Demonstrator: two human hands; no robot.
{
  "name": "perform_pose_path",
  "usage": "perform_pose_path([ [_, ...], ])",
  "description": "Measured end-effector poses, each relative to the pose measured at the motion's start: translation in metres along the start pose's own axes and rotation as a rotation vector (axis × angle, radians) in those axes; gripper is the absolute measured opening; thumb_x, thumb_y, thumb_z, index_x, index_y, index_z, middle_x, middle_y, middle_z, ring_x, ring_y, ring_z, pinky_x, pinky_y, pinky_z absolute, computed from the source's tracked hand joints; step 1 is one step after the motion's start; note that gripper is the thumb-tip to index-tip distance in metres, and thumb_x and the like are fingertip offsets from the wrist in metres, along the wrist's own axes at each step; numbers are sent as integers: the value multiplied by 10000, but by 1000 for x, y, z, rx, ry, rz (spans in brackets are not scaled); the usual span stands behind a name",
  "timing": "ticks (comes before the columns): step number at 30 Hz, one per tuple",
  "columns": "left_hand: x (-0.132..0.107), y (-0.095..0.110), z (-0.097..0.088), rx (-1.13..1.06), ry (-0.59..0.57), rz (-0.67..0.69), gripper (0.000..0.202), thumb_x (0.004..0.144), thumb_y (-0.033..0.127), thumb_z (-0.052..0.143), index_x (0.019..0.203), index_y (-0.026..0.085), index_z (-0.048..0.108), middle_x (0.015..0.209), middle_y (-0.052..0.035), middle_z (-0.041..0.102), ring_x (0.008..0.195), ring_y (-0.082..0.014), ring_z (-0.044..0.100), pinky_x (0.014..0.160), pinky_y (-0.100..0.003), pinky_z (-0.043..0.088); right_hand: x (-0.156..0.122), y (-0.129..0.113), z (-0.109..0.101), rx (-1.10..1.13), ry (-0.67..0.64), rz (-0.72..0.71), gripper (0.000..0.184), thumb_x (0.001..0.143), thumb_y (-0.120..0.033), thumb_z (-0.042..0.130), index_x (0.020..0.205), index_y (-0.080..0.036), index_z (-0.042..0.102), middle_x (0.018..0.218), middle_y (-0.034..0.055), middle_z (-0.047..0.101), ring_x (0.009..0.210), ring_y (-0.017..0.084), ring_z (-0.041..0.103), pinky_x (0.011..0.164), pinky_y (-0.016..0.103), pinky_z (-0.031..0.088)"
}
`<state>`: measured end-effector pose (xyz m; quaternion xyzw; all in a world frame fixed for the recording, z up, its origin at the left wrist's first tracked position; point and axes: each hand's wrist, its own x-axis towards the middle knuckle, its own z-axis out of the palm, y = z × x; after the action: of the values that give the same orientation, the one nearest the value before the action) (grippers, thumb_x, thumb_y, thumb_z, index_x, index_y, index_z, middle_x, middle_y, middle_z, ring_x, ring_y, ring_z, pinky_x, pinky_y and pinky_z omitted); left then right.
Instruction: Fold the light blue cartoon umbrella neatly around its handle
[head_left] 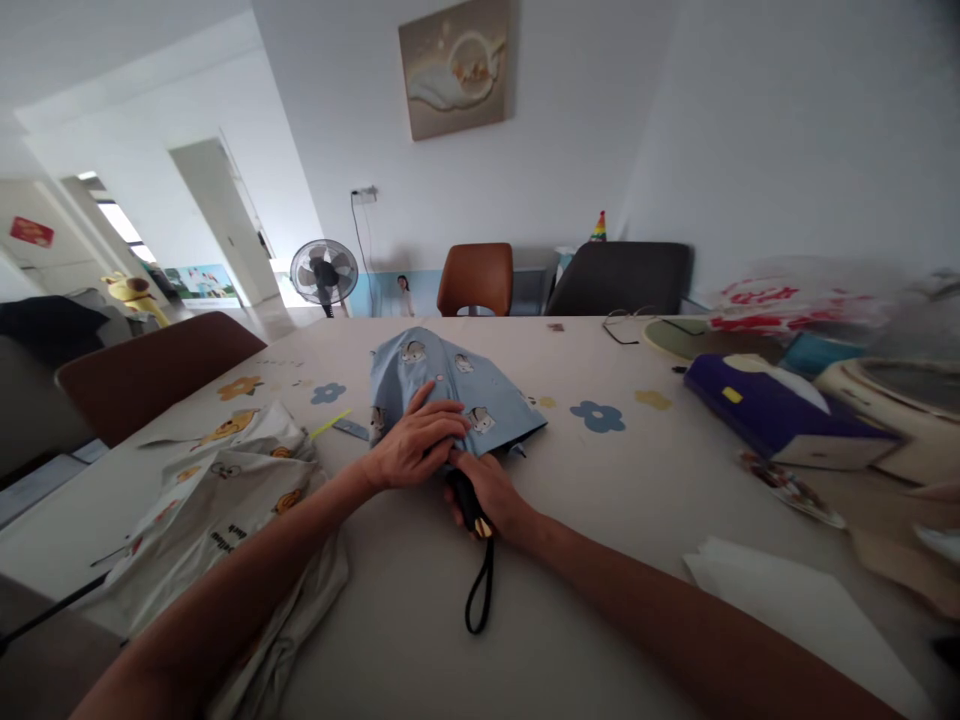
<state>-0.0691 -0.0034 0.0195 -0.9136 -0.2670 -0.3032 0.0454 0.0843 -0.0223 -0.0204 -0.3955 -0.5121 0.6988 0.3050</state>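
Observation:
A light blue umbrella (495, 385) with cartoon animal prints lies on the table before me, its canopy loosely folded and its fabric bulging away from me. My right hand (499, 495) is closed around its black handle (466, 503), which has a gold-coloured end. From that end a black wrist strap (480, 595) hangs in a loop onto the tabletop. Across the near part of the canopy rests my left hand (420, 440), fingers stretched over the fabric and thumb apart. The left fingertips are close to the right hand. The umbrella's shaft is hidden by canopy and hands.
To the left, a crumpled pale cloth (217, 500) with duck prints covers part of the table (600, 540). On the right are a purple box (772, 405), a round beige container (900, 410), a plastic bag (795, 295) and white paper (802, 610). Eyeglasses (622, 325) lie near the far edge.

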Motion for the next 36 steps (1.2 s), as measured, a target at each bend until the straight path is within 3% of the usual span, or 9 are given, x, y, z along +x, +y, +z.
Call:
perform_pose_path([
  [3, 6, -4, 2, 75, -22, 42, 269, 825, 154, 379, 1026, 180, 556, 1176, -57, 587, 1235, -203, 391, 1097, -497, 105, 0, 2, 2, -6, 109, -39, 437, 809, -455, 392, 520, -147, 505, 392, 3, 496, 284, 101, 465, 259, 186, 344],
  [6, 10, -10, 9, 172, 25, 30, 302, 827, 188, 406, 1086, 203, 559, 1268, -49, 522, 1283, -217, 322, 1092, -511, 90, 4, 5, -2, -41, 219, -112, 428, 812, -448, 396, 520, -152, 496, 401, 0, 501, 301, 98, 474, 292, 186, 364],
  [10, 19, -20, 25, 198, 55, 0, 382, 823, 184, 394, 1182, 219, 518, 1345, -49, 441, 1317, -213, 256, 1089, -481, 138, 14, 3, -22, -185, 360, -183, 423, 797, -433, 432, 485, -154, 496, 364, 3, 487, 314, 105, 481, 332, 190, 380],
  [14, 32, -32, 38, 166, 48, 18, 430, 791, 169, 409, 1212, 209, 487, 1369, -56, 407, 1329, -221, 224, 1077, -466, 194, 21, -6, -43, -291, 406, -228, 423, 792, -410, 442, 456, -158, 492, 345, 1, 478, 308, 110, 478, 341, 199, 378],
  [21, 36, -48, 50, 163, 71, 104, 446, 791, 60, 371, 1226, 153, 405, 1332, -101, 446, 1285, -199, 321, 1018, -419, 340, 27, -12, -50, -274, 467, -138, 402, 779, -379, 445, 447, -158, 494, 327, 6, 471, 284, 109, 451, 328, 207, 366],
  [25, 33, -47, 48, 202, 188, 101, 320, 849, 91, 345, 1149, 143, 441, 1249, -126, 509, 1235, -197, 396, 953, -376, 418, 27, -10, -47, -253, 486, -132, 391, 768, -380, 454, 445, -161, 489, 337, 8, 477, 289, 117, 464, 314, 210, 364],
  [29, 30, -48, 44, 187, 319, 53, 154, 857, 127, 388, 935, 173, 513, 1049, -89, 601, 1105, -180, 497, 886, -342, 455, 27, -10, -47, -255, 490, -131, 378, 757, -354, 461, 430, -164, 477, 326, 3, 466, 278, 114, 452, 303, 209, 353],
  [36, 26, -56, 51, 171, 240, -61, 152, 869, 179, 397, 805, 178, 535, 900, -56, 601, 902, -159, 542, 793, -308, 460, 24, -13, -49, -254, 425, -128, 367, 732, -396, 521, 465, -145, 499, 342, -2, 479, 296, 96, 464, 320, 181, 357],
])
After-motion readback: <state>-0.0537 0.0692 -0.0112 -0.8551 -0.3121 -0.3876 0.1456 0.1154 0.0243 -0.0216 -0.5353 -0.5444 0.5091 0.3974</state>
